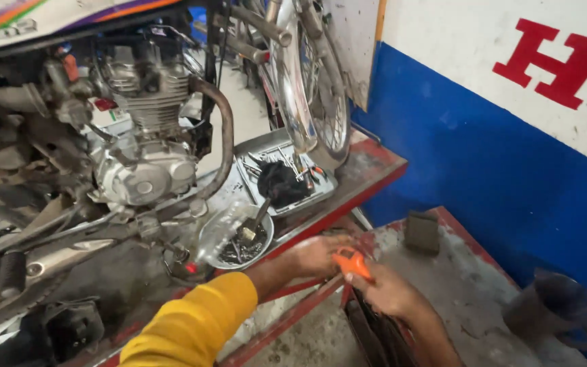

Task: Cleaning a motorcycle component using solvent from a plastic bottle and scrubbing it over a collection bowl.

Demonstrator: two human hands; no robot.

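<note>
Yellow sleeve point(195, 325) and two bare hands meet on a small orange tool point(351, 261) at the red bench edge point(368, 178).

Right hand point(385, 291) closes its fingers around the tool from below; left hand point(317, 253) curls against its near end, fingers bent, not spread. It looks light, rigid and hard-shelled, probably greasy, so a full wrap around the body seems surest. Nearby sit a metal bowl point(236, 239) of dark parts, a tool tray point(283, 178) and the motorcycle engine point(147, 146).

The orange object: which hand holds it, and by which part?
The right hand grips the orange object at its lower end. The left hand touches its upper side.
</note>
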